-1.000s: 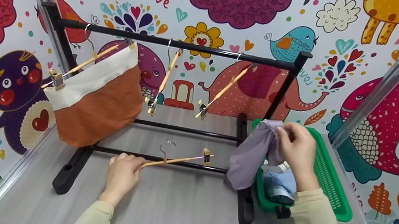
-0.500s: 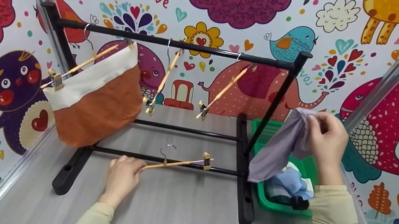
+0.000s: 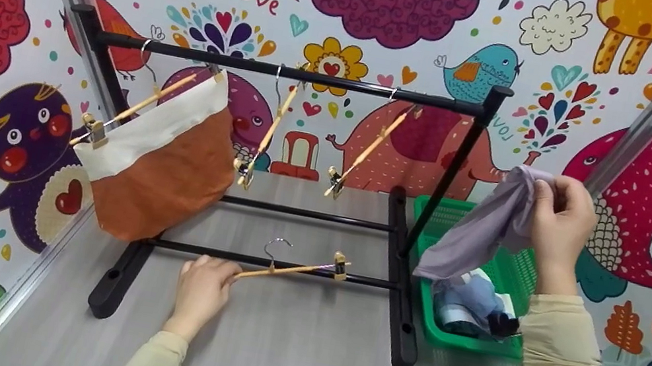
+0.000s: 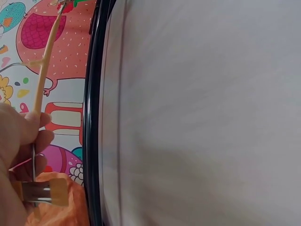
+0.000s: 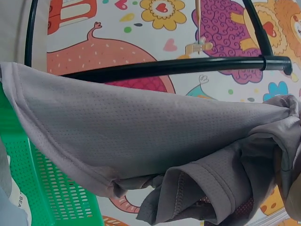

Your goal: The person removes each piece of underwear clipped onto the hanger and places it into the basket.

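My left hand (image 3: 204, 292) grips one end of a wooden clip hanger (image 3: 297, 270), low in front of the black rack. In the left wrist view, fingers and thumb close round the hanger's bar (image 4: 44, 75), near a metal clip (image 4: 42, 192). My right hand (image 3: 562, 231) pinches a lilac garment (image 3: 482, 231) by its upper edge, above the green basket (image 3: 459, 342). The cloth hangs slanting down to the left. Stitched hems and a tube-like opening show on the garment (image 5: 131, 127) in the right wrist view; its exact kind cannot be told.
From the rack's top bar (image 3: 343, 83) hang two bare clip hangers and one carrying an orange skirt-like garment (image 3: 166, 175) with a white band. Blue and white cloths (image 3: 472, 303) lie in the basket. The rack's right foot (image 3: 400, 330) stands close to the basket.
My right hand has moved right and upward with the lilac garment, uncovering more of the cloths in the basket. The left hand and its hanger have stayed almost in place.
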`<state>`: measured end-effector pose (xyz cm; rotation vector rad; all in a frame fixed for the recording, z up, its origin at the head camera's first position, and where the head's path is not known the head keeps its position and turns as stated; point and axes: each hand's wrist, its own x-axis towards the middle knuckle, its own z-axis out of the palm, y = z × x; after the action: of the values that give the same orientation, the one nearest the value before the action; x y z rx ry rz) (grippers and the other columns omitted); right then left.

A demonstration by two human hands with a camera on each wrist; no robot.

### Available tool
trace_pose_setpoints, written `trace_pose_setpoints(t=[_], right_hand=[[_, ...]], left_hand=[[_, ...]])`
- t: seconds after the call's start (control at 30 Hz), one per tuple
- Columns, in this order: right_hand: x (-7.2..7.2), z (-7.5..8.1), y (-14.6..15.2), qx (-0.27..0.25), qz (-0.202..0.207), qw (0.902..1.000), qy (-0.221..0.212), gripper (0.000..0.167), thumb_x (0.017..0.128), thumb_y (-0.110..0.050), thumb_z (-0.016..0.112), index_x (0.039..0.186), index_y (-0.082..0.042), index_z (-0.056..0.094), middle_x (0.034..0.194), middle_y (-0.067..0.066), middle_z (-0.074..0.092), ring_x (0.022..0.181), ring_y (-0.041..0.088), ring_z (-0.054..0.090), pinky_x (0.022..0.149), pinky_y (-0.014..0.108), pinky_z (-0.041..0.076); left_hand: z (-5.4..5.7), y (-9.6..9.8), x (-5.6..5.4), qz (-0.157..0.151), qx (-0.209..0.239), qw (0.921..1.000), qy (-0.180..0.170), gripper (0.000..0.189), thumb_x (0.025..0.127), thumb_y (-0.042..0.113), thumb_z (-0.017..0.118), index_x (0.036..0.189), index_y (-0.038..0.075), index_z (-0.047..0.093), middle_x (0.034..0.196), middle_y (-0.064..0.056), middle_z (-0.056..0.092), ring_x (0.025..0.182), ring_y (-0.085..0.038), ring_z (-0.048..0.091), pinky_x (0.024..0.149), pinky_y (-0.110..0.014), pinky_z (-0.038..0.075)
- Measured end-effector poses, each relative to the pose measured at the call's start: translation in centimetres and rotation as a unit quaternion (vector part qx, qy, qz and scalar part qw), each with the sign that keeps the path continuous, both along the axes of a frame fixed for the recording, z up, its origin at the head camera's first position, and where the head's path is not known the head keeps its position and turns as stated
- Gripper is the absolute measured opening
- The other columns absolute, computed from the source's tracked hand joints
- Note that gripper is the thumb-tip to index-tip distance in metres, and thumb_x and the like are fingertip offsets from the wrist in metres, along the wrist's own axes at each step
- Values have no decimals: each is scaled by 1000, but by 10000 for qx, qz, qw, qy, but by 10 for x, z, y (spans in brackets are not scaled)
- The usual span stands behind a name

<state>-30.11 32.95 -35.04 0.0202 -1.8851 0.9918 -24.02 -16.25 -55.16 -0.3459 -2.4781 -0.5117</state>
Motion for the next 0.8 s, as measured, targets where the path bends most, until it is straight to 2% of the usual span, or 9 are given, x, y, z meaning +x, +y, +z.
trace_pose_setpoints(t=[0.27,0.57,0.8], right_hand=[[-2,0,7,67,-119,9995,-301,22,96,-17,65,100,5,67,87,-3,57,77,2,46,70,18,37],[-7,1,13,-22,-288,9980,-562,22,97,-17,64,102,4,67,89,-3,58,80,2,47,72,17,38],[-11,-2,14,85,-179,9961,-854,22,98,-18,62,103,3,66,90,3,58,78,5,46,71,19,36]], left_hand=[[-2,-1,-1,-14,-47,10000,14,14,77,7,81,87,15,74,83,-2,71,77,-25,59,71,-46,40],[-2,-2,2,-76,12,10000,28,14,77,9,82,86,15,75,79,-1,70,75,-25,58,69,-46,39],[-3,-2,3,-62,61,9998,189,16,74,7,83,85,14,74,76,-1,69,72,-25,57,66,-44,38]])
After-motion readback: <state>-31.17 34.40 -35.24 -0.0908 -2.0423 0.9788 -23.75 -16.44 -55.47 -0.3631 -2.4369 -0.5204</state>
